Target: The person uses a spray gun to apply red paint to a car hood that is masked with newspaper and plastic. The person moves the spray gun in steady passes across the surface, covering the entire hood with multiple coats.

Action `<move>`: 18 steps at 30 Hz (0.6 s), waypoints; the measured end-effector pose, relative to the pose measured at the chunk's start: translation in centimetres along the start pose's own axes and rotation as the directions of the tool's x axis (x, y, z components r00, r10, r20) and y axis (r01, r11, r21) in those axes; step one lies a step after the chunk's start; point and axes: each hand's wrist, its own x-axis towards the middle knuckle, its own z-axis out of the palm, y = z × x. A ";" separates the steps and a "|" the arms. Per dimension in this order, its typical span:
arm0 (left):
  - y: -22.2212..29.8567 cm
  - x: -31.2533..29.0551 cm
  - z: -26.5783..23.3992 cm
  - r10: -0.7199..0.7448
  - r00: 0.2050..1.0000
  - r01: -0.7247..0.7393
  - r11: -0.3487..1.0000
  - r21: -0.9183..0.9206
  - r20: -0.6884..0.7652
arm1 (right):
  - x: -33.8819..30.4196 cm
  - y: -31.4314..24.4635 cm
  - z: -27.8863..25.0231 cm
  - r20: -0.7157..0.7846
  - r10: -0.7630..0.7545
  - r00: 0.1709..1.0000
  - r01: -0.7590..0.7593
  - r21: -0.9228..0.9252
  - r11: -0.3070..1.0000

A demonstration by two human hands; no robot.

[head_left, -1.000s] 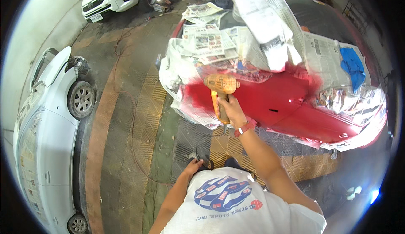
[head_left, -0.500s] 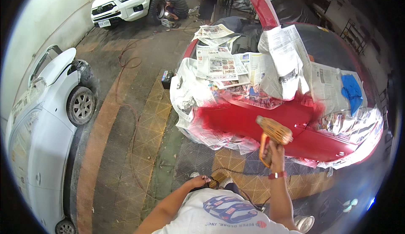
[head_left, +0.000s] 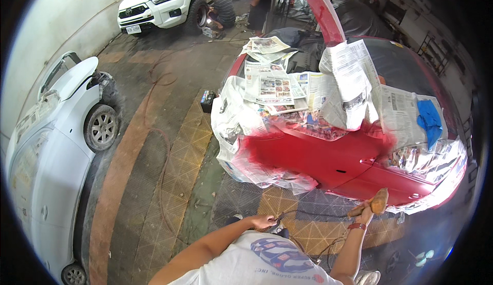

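Observation:
A red car [head_left: 334,162] stands in front of me, its side panel bare and glossy, its windows and edges masked with newspaper [head_left: 277,87]. My right hand [head_left: 365,216] is raised below the panel and grips a tan polishing tool [head_left: 374,203], held a little away from the red paint. My left hand [head_left: 263,222] is lower, near my waist, closed on a thin dark cable [head_left: 300,214] that runs toward the tool. A blue cloth [head_left: 429,120] lies on the paper at the right.
A white car [head_left: 56,156] stands at my left with its front wheel exposed. Another white car [head_left: 164,2] is parked far ahead, with a person crouching [head_left: 223,10] at its wheel. A small dark box [head_left: 208,100] sits on the yellow floor grating.
My right hand has carried the tool from the upper left of the red panel down and right, off the paint. My left hand has taken hold of the cable.

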 end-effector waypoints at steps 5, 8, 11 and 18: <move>-4.5 -0.6 0.4 -0.115 0.992 0.116 0.993 0.030 -0.054 | -2.8 7.6 1.2 0.029 0.140 0.990 -0.135 -0.131 0.982; -7.0 -4.9 -0.3 -0.175 0.981 0.171 0.984 -0.047 -0.083 | -12.7 5.5 10.2 0.188 0.319 0.929 -0.267 -0.260 0.928; -12.4 -4.5 1.1 -0.147 0.973 0.136 0.988 -0.070 -0.180 | -10.7 14.2 9.9 0.359 0.101 0.928 0.005 -0.281 0.960; -16.5 -11.3 5.4 -0.439 0.835 0.234 0.828 -0.509 -0.330 | -19.9 17.7 21.9 0.740 0.003 0.672 0.423 -0.388 0.819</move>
